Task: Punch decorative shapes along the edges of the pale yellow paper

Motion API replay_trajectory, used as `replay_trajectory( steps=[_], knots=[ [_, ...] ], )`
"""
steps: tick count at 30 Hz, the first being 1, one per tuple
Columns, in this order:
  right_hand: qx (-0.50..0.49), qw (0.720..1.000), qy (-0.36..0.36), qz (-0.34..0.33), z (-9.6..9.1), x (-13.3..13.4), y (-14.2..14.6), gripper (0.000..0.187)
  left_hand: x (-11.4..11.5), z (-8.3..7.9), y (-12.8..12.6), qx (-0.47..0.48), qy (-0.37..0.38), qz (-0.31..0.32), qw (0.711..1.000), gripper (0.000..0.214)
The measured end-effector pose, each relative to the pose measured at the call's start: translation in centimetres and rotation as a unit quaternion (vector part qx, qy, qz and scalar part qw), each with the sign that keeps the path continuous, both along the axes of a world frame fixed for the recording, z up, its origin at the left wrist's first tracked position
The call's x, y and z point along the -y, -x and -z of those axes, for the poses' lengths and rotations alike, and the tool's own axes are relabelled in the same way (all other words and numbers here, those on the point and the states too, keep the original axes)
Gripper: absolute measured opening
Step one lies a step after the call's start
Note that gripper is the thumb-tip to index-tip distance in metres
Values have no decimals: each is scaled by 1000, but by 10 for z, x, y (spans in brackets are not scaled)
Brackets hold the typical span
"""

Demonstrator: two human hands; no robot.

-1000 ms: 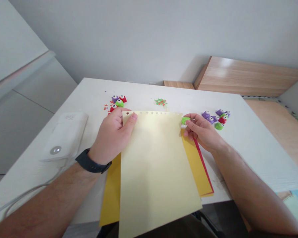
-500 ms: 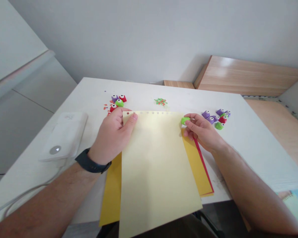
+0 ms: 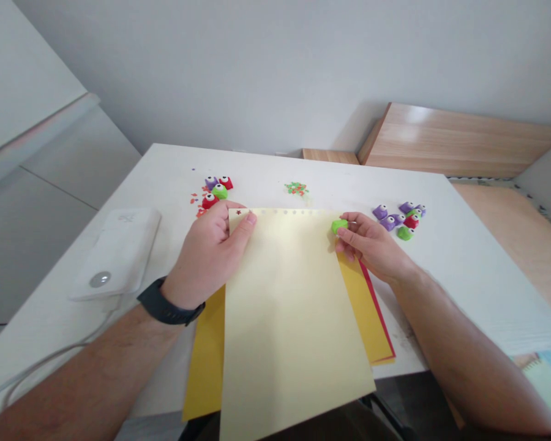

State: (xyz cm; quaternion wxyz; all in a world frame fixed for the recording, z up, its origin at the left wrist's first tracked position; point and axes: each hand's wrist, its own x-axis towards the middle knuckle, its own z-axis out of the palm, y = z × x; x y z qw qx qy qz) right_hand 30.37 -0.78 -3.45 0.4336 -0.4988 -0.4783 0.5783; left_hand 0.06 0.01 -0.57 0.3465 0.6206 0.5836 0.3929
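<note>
A pale yellow sheet of paper [image 3: 294,318] lies in front of me, with a row of small punched holes along its far edge; the leftmost shows as a dark star. My left hand [image 3: 213,254] pinches its far left corner between thumb and fingers. At the far right corner, my right hand [image 3: 371,244] grips a green craft punch [image 3: 339,226] between thumb and fingers. The punch sits at the paper's far edge; whether it is pressed down cannot be made out. Deeper yellow paper [image 3: 204,361] and a red-edged sheet lie under the pale one.
Purple, red and green punches stand in a left group [image 3: 218,191] and a right group [image 3: 406,217]. Green and red paper bits [image 3: 296,188] lie in a far pile. A white device [image 3: 119,251] with a cable is at left. The white table [image 3: 463,275] has its near edge by me.
The green punch in my right hand has shifted slightly left onto the paper's far edge. My left hand still pinches the corner, and the sheet has moved a little.
</note>
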Motion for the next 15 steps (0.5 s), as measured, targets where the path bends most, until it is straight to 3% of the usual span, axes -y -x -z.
replay_trajectory(
  steps=[15],
  knots=[
    [-29,999,18,6,1,-1,1,43,2,-3,0,22,20,36,999,29]
  ],
)
